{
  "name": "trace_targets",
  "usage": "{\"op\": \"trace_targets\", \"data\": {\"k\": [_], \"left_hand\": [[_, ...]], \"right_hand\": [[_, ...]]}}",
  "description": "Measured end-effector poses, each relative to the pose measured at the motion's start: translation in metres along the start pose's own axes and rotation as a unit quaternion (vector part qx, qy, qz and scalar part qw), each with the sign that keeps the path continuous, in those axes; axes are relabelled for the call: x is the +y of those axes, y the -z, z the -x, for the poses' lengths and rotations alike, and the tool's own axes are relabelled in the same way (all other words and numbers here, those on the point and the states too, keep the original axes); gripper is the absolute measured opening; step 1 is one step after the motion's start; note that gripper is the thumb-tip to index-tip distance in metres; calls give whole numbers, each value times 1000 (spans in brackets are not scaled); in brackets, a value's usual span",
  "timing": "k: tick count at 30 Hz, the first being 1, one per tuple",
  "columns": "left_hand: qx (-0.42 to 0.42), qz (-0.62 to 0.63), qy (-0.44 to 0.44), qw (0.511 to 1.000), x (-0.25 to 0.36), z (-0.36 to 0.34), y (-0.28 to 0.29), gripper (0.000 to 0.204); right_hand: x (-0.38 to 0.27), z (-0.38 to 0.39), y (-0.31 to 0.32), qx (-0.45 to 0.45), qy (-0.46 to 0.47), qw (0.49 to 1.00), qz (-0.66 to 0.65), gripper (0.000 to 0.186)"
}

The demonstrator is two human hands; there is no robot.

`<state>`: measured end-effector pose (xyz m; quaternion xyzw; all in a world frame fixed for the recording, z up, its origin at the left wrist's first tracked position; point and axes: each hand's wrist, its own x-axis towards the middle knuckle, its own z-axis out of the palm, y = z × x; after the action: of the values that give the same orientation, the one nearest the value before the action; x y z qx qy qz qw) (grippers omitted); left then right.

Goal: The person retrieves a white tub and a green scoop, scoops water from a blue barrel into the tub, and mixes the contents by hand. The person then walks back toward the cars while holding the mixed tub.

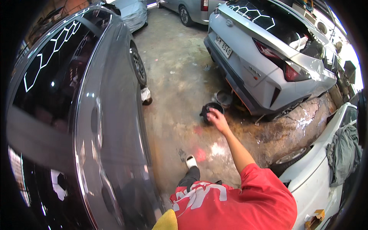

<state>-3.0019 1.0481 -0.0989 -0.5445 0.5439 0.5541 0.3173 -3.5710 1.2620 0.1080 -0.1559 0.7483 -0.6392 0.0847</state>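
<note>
Two round containers stand side by side on the stained, wet-looking concrete floor (172,99), close to the rear bumper of a silver car with red tail lights (245,69). The nearer is a black round bucket (206,111); the right hand (217,120) is over or at its near side, and whether they touch is unclear. The fingers are partly curled, a fairly narrow grip, but I cannot tell whether they hold anything. The other is a dark grey round tub (224,98). The contents of both are too dark to make out. The left hand is out of view, so its grip cannot be told. One yellow cloth (166,220) shows at the lower edge, beside the red shirt (234,203). One small yellow-brown cardboard box (315,220) and one crumpled grey cloth (343,153) rest on a white car (312,178).
</note>
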Motion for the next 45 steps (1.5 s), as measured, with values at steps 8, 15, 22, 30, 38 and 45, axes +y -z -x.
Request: {"op": "trace_targets", "data": {"k": [8,15,22,30,38,45], "left_hand": [[81,49,-252,963,522,-81,104,35],[88,26,-464,881,935,-64,140,34],[-3,-58,-214,975,932,-230,203,42],[13,-52,63,997,976,-292,209,35],[111,-193,-231,947,1406,-423,225,49],[103,-96,-470,871,1853,-347,256,39]], "right_hand": [[171,110,59,-265,-449,764,380,34],[201,19,64,44,-657,711,246,54],[183,-460,83,300,-243,922,-2,87],[143,-836,203,584,-231,774,-83,92],[147,-995,292,630,-309,674,-232,78],[164,-1148,245,673,-343,632,-176,67]]}}
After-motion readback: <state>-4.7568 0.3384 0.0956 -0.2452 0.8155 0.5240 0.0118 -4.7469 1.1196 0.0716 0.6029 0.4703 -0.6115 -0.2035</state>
